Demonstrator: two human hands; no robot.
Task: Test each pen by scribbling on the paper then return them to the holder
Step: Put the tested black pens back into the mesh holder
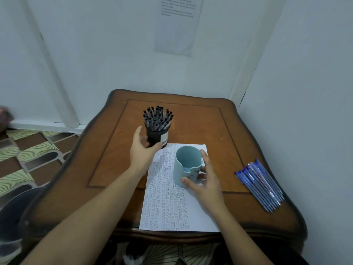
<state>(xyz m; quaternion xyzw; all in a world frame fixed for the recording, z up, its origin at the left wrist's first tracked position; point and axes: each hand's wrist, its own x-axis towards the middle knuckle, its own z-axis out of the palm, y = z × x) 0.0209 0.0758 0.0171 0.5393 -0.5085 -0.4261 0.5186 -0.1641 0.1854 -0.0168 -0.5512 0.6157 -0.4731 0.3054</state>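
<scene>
From the head camera I see the left hand (142, 151) curled round the lower part of the black holder (157, 136). The holder stands packed with black pens (157, 118) at the far edge of the paper (166, 203), left of the middle of the table (200, 123). The right hand (207, 177) wraps thumb and fingers round the blue cup (186, 167), upright on the far part of the written-over paper, and a bundle of blue pens (261, 186) lies near the table's right edge, well apart from both hands.
</scene>
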